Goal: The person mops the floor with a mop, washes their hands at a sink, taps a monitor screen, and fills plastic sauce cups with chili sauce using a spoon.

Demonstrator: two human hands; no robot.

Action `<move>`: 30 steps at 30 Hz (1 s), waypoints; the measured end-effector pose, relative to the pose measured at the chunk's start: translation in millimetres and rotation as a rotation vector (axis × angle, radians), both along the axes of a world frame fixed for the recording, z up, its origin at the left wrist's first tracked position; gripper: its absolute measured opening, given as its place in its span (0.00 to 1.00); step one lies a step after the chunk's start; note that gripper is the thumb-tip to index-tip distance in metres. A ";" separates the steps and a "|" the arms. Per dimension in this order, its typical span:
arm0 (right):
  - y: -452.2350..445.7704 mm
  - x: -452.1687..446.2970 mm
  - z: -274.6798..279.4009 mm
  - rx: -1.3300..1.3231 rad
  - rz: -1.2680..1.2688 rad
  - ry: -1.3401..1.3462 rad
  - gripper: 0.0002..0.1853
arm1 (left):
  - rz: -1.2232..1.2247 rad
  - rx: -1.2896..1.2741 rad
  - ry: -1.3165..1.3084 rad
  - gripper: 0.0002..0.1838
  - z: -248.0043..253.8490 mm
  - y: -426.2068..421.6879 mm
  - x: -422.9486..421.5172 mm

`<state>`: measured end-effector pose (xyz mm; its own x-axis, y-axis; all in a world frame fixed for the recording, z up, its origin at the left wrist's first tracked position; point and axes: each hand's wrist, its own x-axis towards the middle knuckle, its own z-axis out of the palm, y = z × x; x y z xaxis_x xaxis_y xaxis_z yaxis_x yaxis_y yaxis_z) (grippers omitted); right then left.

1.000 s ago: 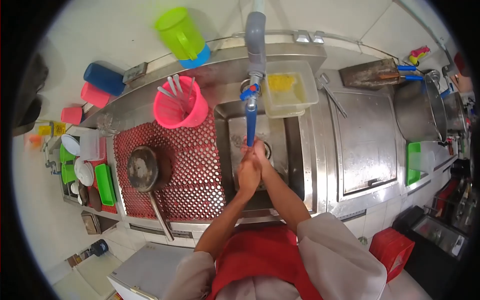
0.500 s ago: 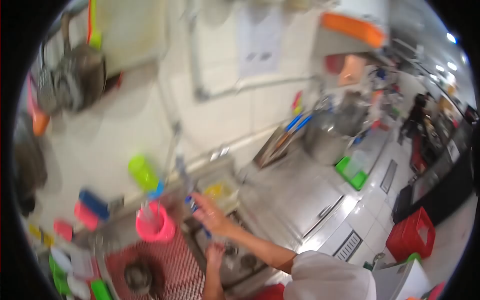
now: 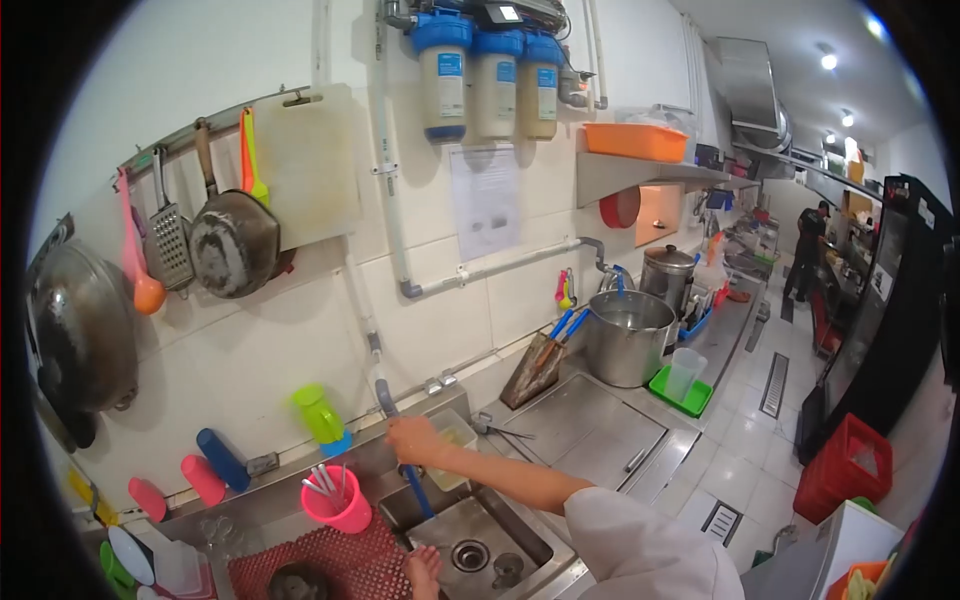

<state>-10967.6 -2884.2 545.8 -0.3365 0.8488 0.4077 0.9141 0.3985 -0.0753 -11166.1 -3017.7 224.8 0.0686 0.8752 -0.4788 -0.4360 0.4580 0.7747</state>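
Note:
My right hand [image 3: 415,441] is closed at the faucet [image 3: 384,398], over the spot where its tap handle sits, which the hand hides. A blue hose [image 3: 418,490] hangs below it over the steel sink [image 3: 510,520]. Palm up, my left hand [image 3: 424,567] is near the sink's left front edge, fingers apart and holding nothing. To the left of the sink, a pink bucket [image 3: 336,510] with cutlery stands on the red perforated mat [image 3: 330,550]. Behind the right hand, a clear plastic container [image 3: 452,462] sits by the sink.
A dark pan [image 3: 298,580] lies on the mat. Pans and utensils hang beside a cutting board [image 3: 303,165]. Blue-topped filters [image 3: 443,80] are on the wall. A large pot [image 3: 628,340] and green tray [image 3: 682,392] stand right. A person [image 3: 806,252] stands far off in the aisle.
The view has turned up and to the right. My hands, together under the hose earlier, are now apart; the right rose to the faucet, the left stays low near the sink.

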 end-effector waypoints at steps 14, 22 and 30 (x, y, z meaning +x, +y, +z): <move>-154.3 -109.1 -175.9 0.092 -0.073 0.195 0.11 | 0.863 0.234 0.205 0.11 177.5 -351.5 -397.2; -339.2 -477.2 -112.0 -0.411 0.328 0.726 0.10 | 1.287 -0.213 0.164 0.11 98.0 -545.3 -588.0; -381.3 -724.3 -139.1 -1.354 0.712 0.547 0.12 | 1.052 -0.202 0.134 0.12 67.3 -528.5 -735.4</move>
